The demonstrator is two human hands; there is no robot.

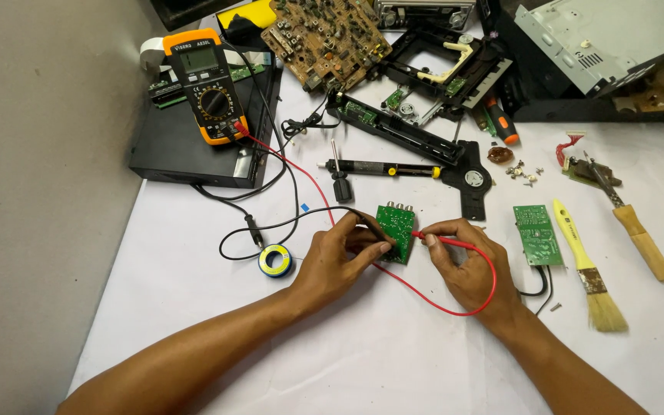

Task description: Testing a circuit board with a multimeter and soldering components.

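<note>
A: Head view. Where is the small green circuit board point(396, 230)?

B: On the white counter point(363, 353), about centre, between both hands. Row of round jacks along its far edge.

A: Left hand point(337, 260)?

B: Grip closed around the black probe point(370, 225), tip down at the board's left side. Fingers touch the board's edge.

A: Right hand point(466, 257)?

B: Grip pinched narrow on the red probe point(441, 240), tip at the board's right edge. The red lead point(455, 307) loops below the wrist and runs back up to the meter.

A: The meter?

B: Orange-cased multimeter point(207, 84), far left, lying on a black box point(186, 150). Both leads plugged in at its lower end. Screen too small to read.

A: Nearby items?

B: Solder spool point(276, 260), blue and yellow, just beside the left hand. Second green board point(537, 235) right of the right hand, then a yellow-handled brush point(587, 269) and a wooden-handled soldering iron point(633, 227). Desoldering pump point(382, 167) lies beyond the board. Brown circuit board point(324, 38) and a gutted black chassis point(443, 69) at the far edge.
</note>
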